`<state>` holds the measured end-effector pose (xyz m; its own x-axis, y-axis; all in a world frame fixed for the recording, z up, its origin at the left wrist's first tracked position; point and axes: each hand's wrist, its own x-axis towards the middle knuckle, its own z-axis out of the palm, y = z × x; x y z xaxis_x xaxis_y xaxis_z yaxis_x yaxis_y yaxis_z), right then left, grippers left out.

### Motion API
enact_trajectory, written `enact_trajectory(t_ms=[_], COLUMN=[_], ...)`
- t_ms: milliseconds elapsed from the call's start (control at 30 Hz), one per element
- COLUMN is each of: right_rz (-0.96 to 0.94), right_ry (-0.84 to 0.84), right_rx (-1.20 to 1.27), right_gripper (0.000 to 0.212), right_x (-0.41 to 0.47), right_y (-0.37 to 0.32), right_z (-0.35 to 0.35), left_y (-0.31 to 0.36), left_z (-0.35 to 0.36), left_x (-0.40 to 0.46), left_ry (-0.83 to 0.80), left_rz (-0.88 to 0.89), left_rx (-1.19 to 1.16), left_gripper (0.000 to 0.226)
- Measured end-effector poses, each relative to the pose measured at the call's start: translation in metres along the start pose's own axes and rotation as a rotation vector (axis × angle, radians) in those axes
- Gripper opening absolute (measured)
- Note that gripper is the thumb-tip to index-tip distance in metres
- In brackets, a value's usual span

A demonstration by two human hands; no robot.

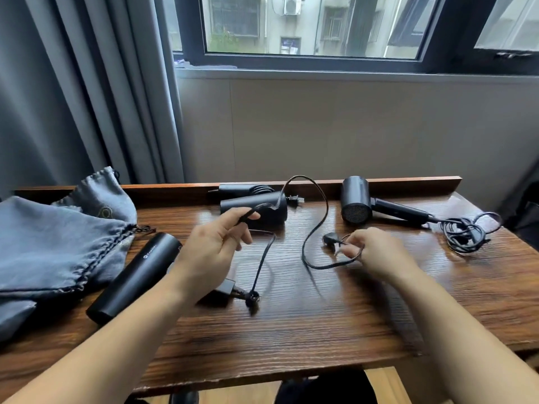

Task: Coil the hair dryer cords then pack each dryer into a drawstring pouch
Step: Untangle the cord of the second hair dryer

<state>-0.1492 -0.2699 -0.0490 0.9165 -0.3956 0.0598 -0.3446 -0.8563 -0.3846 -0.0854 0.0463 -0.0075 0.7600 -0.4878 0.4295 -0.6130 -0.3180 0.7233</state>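
head view: left hand (214,243) fingers pinch the cord (316,225) just in front of the folded dryer (253,209). right hand (376,252) fingers curl round its plug end, right of that dryer. risk: slack loop snags the dryer, drags it. pouches (58,237) far left on desk (291,330).

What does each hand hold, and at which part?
Both hold one black cord: the left hand pinches it near the dryer, the right hand near the plug.

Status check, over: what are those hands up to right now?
Left hand pinching cord. Right hand gripping its plug end. Cord uncoiled. Pouches waiting left.
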Motion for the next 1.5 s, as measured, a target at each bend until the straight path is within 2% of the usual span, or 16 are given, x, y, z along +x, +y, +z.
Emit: enact_trajectory(t_ms=[133,233,300,333,400,467,600,733,833,967,1100,1200,1267,1300,1400,1500], right_rz=[0.015,0.038,-0.032,-0.086,-0.172,-0.219,-0.203,-0.208,-0.27,-0.392,-0.314,-0.327,-0.333,-0.33,-0.328,-0.244], right_ry=[0.315,0.586,0.707,0.713,0.63,0.463,0.068,-0.076,-0.111,0.03,0.054,0.312,0.386,0.353,0.085,-0.145], right_rx=[0.29,0.239,0.189,0.143,0.039,-0.034,-0.171,-0.208,-0.123,0.194,0.405,0.258,0.308,0.375,0.486,0.63], right_gripper=[0.021,0.015,0.028,0.039,0.054,0.059,0.046,0.042,0.045,0.038,0.049,0.038,0.03,0.029,0.036,0.035], right_x=[0.007,0.008,0.005,0.003,0.001,0.0,-0.01,-0.023,-0.039,-0.055,-0.052,-0.045,-0.049,-0.052,-0.062,-0.059], right_y=[0.029,0.047,0.05,0.05,0.05,0.047,0.028,0.0,-0.025,-0.06,-0.073,-0.063,-0.061,-0.065,-0.087,-0.1], right_z=[-0.031,-0.052,-0.063,-0.065,-0.062,-0.053,-0.026,-0.011,-0.012,-0.004,0.005,-0.003,-0.011,-0.013,-0.008,0.014], left_y=[-0.007,-0.008,-0.01,-0.01,-0.01,-0.011,-0.015,-0.021,-0.024,-0.019,-0.012,-0.01,-0.012,-0.013,-0.009,-0.001], left_z=[-0.007,-0.01,-0.009,-0.007,-0.002,0.003,0.006,0.006,0.006,0.011,0.014,0.011,0.011,0.013,0.023,0.028], left_x=[0.01,0.012,0.013,0.012,0.011,0.01,0.008,0.008,0.007,0.008,0.007,0.005,0.006,0.008,0.009,0.008], left_ry=[0.085,0.123,0.111,0.098,0.072,0.045,0.0,-0.054,-0.097,-0.087,-0.073,-0.066,-0.095,-0.131,-0.332,-0.452], left_rz=[0.028,0.035,0.035,0.035,0.036,0.028,0.059,0.083,0.07,0.054,0.09,0.109,0.092,0.083,0.119,0.179], left_rx=[0.059,0.051,0.057,0.058,0.053,0.055,0.178,0.321,0.414,0.361,0.287,0.296,0.302,0.275,0.076,-0.061], left_gripper=[0.024,0.022,0.021,0.022,0.022,0.022,0.022,0.021,0.018,0.014,0.013,0.017,0.027,0.033,0.051,0.057])
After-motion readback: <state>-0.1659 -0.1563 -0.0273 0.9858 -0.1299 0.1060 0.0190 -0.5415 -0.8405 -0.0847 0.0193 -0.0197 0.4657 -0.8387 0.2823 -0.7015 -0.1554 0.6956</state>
